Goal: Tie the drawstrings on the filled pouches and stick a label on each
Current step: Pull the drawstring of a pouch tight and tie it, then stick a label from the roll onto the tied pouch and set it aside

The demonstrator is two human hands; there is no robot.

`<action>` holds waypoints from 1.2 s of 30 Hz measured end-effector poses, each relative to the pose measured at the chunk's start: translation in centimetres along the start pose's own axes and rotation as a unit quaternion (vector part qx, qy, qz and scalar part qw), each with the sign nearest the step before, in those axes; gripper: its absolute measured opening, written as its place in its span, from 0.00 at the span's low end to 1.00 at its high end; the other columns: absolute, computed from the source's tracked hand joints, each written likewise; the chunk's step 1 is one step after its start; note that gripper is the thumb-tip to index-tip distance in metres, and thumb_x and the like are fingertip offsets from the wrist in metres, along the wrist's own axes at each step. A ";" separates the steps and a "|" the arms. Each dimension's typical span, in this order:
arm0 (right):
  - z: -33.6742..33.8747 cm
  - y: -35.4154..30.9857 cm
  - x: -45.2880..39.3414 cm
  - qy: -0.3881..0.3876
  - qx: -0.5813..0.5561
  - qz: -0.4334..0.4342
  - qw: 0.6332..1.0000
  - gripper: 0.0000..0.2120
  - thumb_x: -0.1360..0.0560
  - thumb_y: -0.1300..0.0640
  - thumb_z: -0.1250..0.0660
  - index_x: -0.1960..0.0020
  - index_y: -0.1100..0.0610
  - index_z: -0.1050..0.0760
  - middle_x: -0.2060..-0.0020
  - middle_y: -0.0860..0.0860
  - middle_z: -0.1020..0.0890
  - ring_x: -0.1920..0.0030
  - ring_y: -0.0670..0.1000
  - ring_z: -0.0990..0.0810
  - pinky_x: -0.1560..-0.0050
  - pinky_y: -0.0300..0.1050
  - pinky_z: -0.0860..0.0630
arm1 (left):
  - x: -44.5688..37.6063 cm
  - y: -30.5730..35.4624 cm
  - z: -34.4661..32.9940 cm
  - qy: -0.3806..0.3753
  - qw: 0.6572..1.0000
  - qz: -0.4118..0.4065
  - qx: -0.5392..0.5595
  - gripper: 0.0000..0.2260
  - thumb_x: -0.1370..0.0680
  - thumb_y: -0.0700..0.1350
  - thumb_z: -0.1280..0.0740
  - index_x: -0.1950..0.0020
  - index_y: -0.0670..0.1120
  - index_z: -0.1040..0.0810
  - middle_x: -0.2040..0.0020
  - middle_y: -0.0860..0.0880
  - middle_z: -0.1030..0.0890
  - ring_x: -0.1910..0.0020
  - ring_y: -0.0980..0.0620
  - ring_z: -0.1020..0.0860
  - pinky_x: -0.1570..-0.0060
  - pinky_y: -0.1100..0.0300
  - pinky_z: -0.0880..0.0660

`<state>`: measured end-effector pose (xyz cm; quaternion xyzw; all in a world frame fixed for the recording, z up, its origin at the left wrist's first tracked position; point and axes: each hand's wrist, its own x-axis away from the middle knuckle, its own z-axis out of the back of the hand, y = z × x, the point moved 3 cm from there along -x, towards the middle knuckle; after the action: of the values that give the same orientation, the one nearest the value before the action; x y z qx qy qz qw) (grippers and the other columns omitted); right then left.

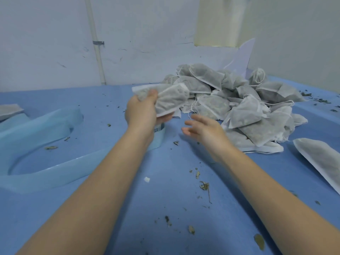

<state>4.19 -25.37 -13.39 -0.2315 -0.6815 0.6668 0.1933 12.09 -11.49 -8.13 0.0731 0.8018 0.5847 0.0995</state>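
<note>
My left hand [142, 111] grips a white mesh pouch [170, 100] filled with dried herbs, holding it above the blue table near its neck. My right hand [204, 129] hovers open just to the right and lower, fingers spread and blurred, holding nothing. A heap of several filled pouches [239, 100] with loose white drawstrings lies behind and right of my right hand. A long light-blue strip [46, 162], seemingly label backing tape, curls across the left of the table and passes under my left wrist, where a small printed label [158, 128] shows.
One more filled pouch [320, 159] lies alone at the right edge. Dried leaf crumbs [204, 185] are scattered over the blue tabletop [165, 208]. A white wall and a pipe [97, 52] stand behind the table. A white sheet [241, 57] leans behind the heap.
</note>
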 end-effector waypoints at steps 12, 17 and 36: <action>-5.0 0.3 -3.6 -0.146 0.342 0.110 0.922 0.38 0.32 0.52 0.23 0.27 0.53 0.36 0.52 0.47 0.21 0.59 0.44 0.26 0.52 0.34 0.29 | -3.7 -0.1 3.4 0.066 0.990 0.030 -0.125 0.19 0.22 0.54 0.38 0.37 0.43 0.27 0.41 0.42 0.23 0.45 0.39 0.23 0.44 0.43 0.24; -6.3 0.4 -3.9 -0.135 0.353 0.135 0.916 0.33 0.33 0.50 0.22 0.31 0.52 0.30 0.48 0.48 0.23 0.61 0.42 0.26 0.59 0.31 0.32 | -3.8 -0.4 3.3 0.068 0.988 0.029 -0.133 0.17 0.22 0.52 0.37 0.39 0.42 0.27 0.41 0.42 0.22 0.45 0.40 0.22 0.45 0.44 0.24; -4.3 1.1 -2.1 -0.063 0.227 0.081 0.968 0.27 0.33 0.59 0.22 0.37 0.59 0.26 0.51 0.49 0.18 0.56 0.44 0.18 0.48 0.34 0.23 | -3.5 -0.6 2.7 0.034 0.976 -0.011 -0.215 0.16 0.21 0.50 0.37 0.43 0.39 0.23 0.45 0.41 0.21 0.43 0.40 0.23 0.43 0.48 0.25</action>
<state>8.44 -23.08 -14.25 -0.1936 -0.5018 0.8308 0.1432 16.10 -10.01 -9.27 0.0215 0.6608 0.7446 0.0921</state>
